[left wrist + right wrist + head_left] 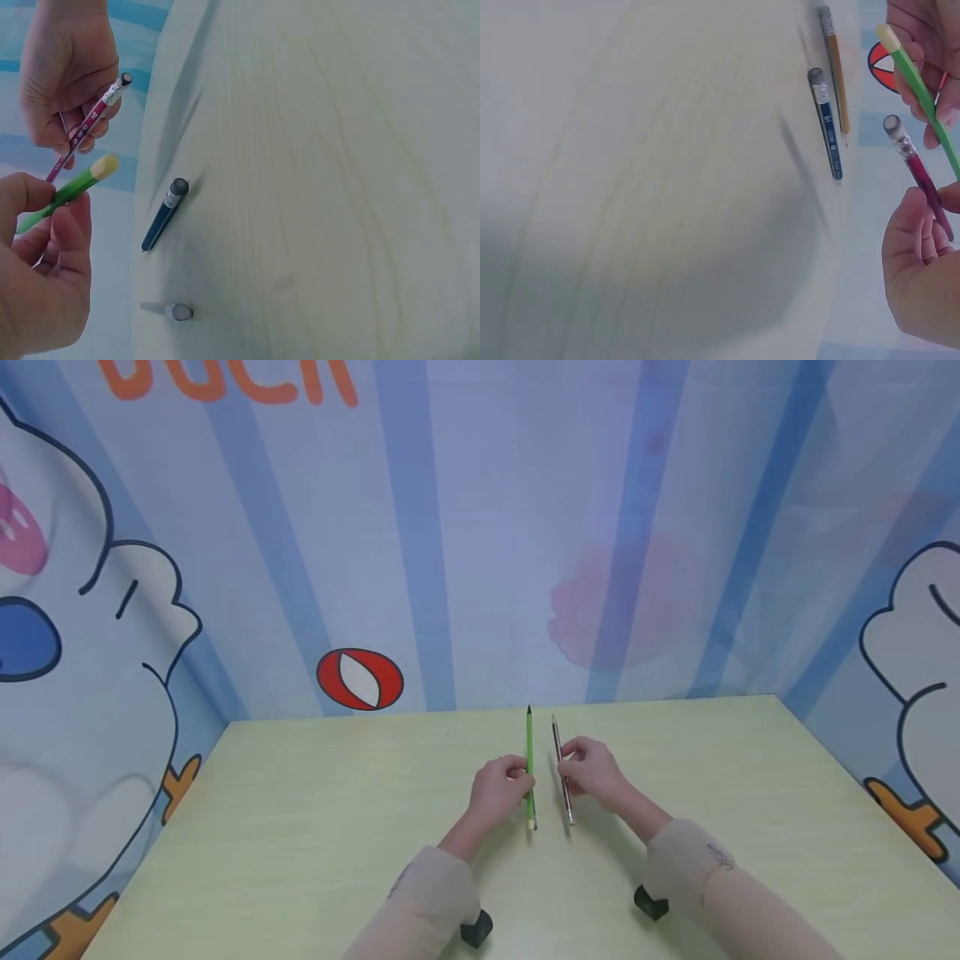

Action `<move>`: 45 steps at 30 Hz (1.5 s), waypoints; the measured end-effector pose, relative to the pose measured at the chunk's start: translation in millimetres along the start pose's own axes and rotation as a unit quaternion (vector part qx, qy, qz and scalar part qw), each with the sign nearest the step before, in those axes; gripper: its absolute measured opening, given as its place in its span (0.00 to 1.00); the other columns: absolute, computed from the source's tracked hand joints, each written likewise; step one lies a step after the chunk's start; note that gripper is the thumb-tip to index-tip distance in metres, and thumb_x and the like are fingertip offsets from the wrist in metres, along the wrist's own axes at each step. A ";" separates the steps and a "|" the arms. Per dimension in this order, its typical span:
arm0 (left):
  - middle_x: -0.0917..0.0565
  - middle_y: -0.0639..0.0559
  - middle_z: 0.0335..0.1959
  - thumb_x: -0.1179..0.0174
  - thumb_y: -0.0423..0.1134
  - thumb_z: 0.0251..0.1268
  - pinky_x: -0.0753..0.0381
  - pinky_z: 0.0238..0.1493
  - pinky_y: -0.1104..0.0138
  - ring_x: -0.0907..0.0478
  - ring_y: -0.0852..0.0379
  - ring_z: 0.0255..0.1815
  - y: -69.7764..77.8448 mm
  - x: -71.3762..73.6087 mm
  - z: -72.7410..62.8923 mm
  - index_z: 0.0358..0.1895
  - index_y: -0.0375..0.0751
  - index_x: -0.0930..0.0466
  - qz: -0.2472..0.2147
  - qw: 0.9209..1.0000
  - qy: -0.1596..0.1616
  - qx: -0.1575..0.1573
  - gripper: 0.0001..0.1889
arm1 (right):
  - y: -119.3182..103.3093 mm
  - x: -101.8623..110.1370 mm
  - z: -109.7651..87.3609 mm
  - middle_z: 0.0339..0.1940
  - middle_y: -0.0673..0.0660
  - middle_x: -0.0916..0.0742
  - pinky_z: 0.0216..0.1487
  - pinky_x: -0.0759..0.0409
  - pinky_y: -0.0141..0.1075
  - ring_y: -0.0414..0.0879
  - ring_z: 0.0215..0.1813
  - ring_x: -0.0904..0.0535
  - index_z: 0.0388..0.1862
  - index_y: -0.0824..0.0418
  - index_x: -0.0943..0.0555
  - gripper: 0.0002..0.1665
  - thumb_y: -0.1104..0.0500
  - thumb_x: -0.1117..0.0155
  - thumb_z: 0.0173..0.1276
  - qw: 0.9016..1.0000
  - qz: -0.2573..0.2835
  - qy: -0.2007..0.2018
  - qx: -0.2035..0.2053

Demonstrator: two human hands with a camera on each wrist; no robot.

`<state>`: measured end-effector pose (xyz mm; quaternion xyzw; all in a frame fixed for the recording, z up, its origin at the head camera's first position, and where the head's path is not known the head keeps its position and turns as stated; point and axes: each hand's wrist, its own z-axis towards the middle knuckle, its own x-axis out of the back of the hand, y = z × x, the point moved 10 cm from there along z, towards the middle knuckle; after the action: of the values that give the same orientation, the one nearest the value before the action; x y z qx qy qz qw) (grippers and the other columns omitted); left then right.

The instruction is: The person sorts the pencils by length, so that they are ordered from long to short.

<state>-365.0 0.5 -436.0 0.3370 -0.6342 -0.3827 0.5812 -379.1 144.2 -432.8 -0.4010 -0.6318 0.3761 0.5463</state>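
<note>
My left hand (497, 790) pinches a green pencil (529, 737) with a pale yellow eraser end (105, 166). Opposite it, my right hand (595, 772) grips a dark red pencil (557, 740) with a silver band and eraser (897, 132). Both pencils are held side by side with a small gap, their points toward the back of the table. Below the hands, a dark blue pencil (828, 133) and an orange-yellow pencil (837, 71) lie on the table. The head view mostly hides these two.
The pale yellow table (337, 827) reaches back to a blue striped backdrop (502, 527) with cartoon prints, which also lines both sides. Black wrist devices (651, 903) show under the beige sleeves (678, 860).
</note>
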 end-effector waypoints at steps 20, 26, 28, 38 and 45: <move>0.21 0.52 0.32 0.43 0.33 0.53 0.23 0.24 0.74 0.24 0.63 0.23 13.9 -24.6 -27.8 0.43 0.38 0.25 -0.093 0.993 -0.071 -0.019 0.13 | -4.8 -10.8 -29.5 0.23 0.52 0.23 0.29 0.21 0.34 0.42 0.24 0.24 0.42 0.72 0.34 0.15 0.70 0.49 0.55 0.990 0.079 -0.115 0.027; 0.21 0.52 0.32 0.43 0.34 0.53 0.24 0.23 0.75 0.24 0.64 0.23 15.6 -29.9 -31.8 0.44 0.37 0.25 -0.087 0.993 -0.079 -0.024 0.13 | -1.4 -11.5 -33.7 0.23 0.52 0.23 0.30 0.20 0.36 0.43 0.24 0.23 0.42 0.73 0.35 0.15 0.70 0.48 0.55 0.986 0.087 -0.136 0.033; 0.21 0.52 0.32 0.42 0.34 0.53 0.24 0.23 0.75 0.24 0.64 0.23 16.4 -30.9 -33.0 0.44 0.37 0.25 -0.084 0.993 -0.079 -0.026 0.13 | 0.2 -11.8 -34.2 0.23 0.52 0.23 0.30 0.20 0.37 0.43 0.24 0.23 0.42 0.72 0.34 0.14 0.69 0.48 0.55 0.986 0.088 -0.141 0.032; 0.21 0.53 0.31 0.42 0.35 0.54 0.23 0.24 0.74 0.24 0.64 0.23 16.7 -41.5 -33.4 0.45 0.38 0.25 -0.089 0.992 -0.088 -0.028 0.13 | 5.9 -7.6 -39.1 0.23 0.52 0.23 0.29 0.21 0.36 0.43 0.24 0.23 0.44 0.73 0.35 0.16 0.68 0.49 0.56 0.985 0.070 -0.153 0.036; 0.21 0.52 0.31 0.41 0.36 0.54 0.23 0.24 0.74 0.23 0.64 0.23 19.7 -53.0 -27.9 0.45 0.37 0.25 -0.086 0.992 -0.084 -0.024 0.15 | 12.9 6.4 -42.4 0.24 0.51 0.23 0.28 0.21 0.36 0.42 0.24 0.24 0.44 0.74 0.36 0.17 0.68 0.49 0.57 0.986 0.069 -0.146 0.037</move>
<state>-331.8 53.6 -443.2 0.3426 -0.6400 -0.4739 0.4984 -336.3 156.8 -436.9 -0.3642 -0.6614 0.4900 0.4357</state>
